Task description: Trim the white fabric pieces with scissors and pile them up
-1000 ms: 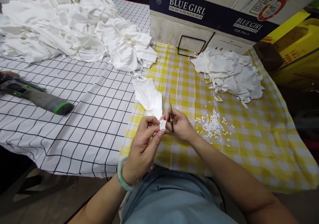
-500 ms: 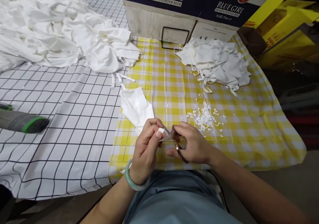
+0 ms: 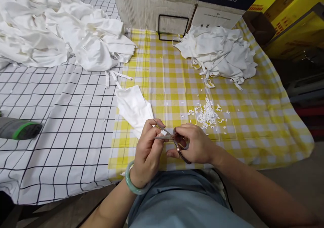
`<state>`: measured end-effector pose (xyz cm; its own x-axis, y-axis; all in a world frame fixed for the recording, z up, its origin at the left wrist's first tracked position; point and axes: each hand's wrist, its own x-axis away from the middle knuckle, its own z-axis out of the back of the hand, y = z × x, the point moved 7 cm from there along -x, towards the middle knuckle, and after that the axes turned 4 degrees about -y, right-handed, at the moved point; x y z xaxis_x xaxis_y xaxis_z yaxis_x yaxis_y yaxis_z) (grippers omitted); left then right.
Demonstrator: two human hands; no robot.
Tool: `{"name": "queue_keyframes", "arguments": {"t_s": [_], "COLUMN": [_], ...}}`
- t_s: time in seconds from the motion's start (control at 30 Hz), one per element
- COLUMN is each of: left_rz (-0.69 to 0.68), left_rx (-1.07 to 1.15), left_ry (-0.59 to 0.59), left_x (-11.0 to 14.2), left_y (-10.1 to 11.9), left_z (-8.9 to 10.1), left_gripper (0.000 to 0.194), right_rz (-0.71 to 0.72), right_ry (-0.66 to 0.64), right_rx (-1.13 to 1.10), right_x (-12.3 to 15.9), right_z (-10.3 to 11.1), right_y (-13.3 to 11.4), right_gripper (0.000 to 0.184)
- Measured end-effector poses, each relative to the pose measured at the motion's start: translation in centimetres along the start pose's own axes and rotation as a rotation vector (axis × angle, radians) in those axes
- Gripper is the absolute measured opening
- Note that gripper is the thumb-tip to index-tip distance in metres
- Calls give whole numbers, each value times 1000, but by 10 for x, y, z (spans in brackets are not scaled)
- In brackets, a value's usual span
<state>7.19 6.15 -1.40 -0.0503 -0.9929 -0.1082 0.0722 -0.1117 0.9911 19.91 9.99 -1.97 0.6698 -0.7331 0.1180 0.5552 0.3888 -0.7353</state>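
My left hand (image 3: 149, 148) is closed on the near end of a white strapped garment (image 3: 134, 107), which lies stretched away over the yellow checked cloth. Its thin straps (image 3: 118, 77) reach toward the big heap. In my right hand (image 3: 193, 143) is a pair of scissors (image 3: 172, 137), thumb and fingers at the loops. The blades are parted and point left, right at my left fingertips, around the piece pinched there. My fingers and the blades hide most of that pinched end.
A large heap of white garments (image 3: 63, 32) lies at the left back, a smaller pile (image 3: 220, 54) at the right back. Small white snippets (image 3: 207, 115) are scattered right of centre. A cardboard beer box (image 3: 141, 10) and black wire stand (image 3: 173, 27) stand behind. A grey-green object (image 3: 19, 128) lies left.
The scissors have moved slightly left, and their blades now reach over my left fingertips. The white bit that stuck out there is mostly covered. The view has tilted down a little.
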Motion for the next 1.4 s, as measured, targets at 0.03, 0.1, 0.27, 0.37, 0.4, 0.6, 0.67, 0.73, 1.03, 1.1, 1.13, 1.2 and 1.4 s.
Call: {"name": "queue_keyframes", "arguments": {"t_s": [0.03,0.1,0.27,0.37,0.4,0.6,0.67,0.73,1.03,1.1,1.13,1.2,1.4], "left_rz": [-2,-5,-9,-44,-57,-51,-59,-62,139,216,240,258,216], "left_rx": [1,14,27,10,3,-27,-30,-26,50,107,138,186,231], "left_ry": [-6,-10,-10,-30,-41,-184,-260,-323,-271,-218,-172,-73,-60], "left_x": [0,0,0,-2,-3,-21,-29,-36,-25,-15,-11,-6,-5], "left_y": [-1,-3,-5,-1,1,1,-1,-4,-2,-4,-5,-9,-14], "left_z": [-1,-2,-4,-6,-8,-37,-54,-70,-34,-14,-5,9,10], "left_gripper": [28,26,24,25,25,25,25,25,31,31,31,32,32], "right_rz": [0,-1,-23,-40,-51,-152,-210,-299,-304,-254,-221,-121,50], "right_ry": [4,14,34,42,49,183,247,287,569,390,278,83,-23], "right_rx": [-5,-16,-48,-73,-74,-55,-79,-163,-497,-462,-426,-291,28], "right_x": [0,0,2,6,8,33,46,59,45,15,2,-17,-16], "right_z": [0,1,0,0,1,12,15,17,78,68,59,36,8], "right_y": [0,1,6,11,13,39,53,72,107,87,72,40,-6], "right_gripper": [47,47,46,47,47,44,48,51,39,31,29,31,41]}}
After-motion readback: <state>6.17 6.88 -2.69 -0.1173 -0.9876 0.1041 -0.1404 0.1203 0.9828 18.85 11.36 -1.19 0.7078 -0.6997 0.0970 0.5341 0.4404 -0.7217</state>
